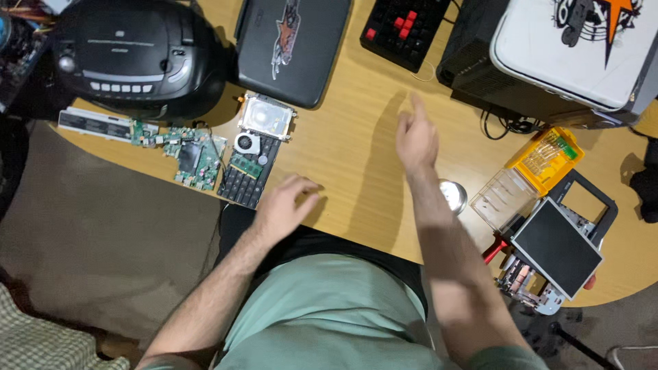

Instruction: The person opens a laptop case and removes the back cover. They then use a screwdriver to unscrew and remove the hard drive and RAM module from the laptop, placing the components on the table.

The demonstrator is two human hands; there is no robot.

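Observation:
My left hand (286, 204) rests flat on the wooden desk (349, 157), fingers spread, right beside a black battery pack (248, 179) carrying a small fan and a green memory stick. It holds nothing. My right hand (416, 139) hovers above the middle of the desk, fingers loosely extended and pointing away from me, with nothing in it. A silver hard drive (266, 116) lies just beyond the battery pack.
A green circuit board (195, 156) and white strip (94, 125) lie left. A black CD radio (133, 55), dark laptop (291, 48), red-keyed keyboard (404, 31) and white-topped case (569, 48) stand behind. Right: round tin (454, 195), yellow bit case (545, 159), dark screen panel (556, 247).

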